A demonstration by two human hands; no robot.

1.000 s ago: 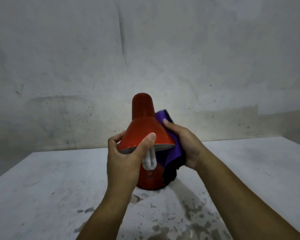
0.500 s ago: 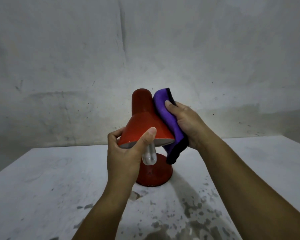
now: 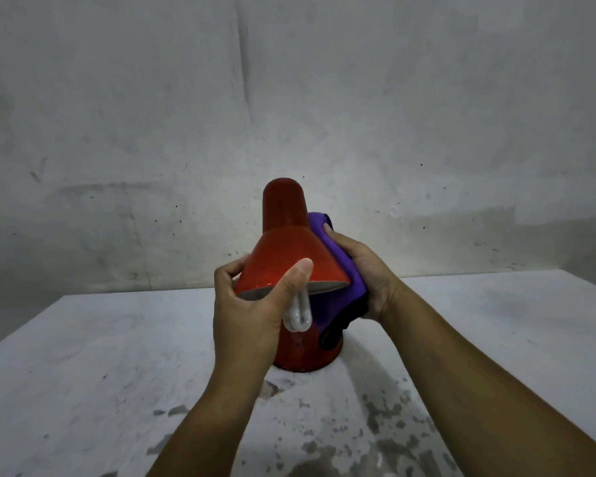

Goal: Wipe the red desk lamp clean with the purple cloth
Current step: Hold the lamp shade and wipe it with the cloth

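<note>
Centrally, glossy conical lamp (image 3: pixel 283 249); soft cloth (image 3: pixel 338 270)

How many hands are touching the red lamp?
2. The left hand grips the red lamp shade's rim; the right hand presses the purple cloth against the shade's right side.

**Where things sit**

We see the lamp (image 3: pixel 286 246) standing on the desk (image 3: pixel 100 373), before the wall (image 3: pixel 152 115). Our left hand (image 3: pixel 252 311) is on the shade's left rim; the cloth (image 3: pixel 327 256) lies between the shade's right side and our right hand (image 3: pixel 369 273).
</note>
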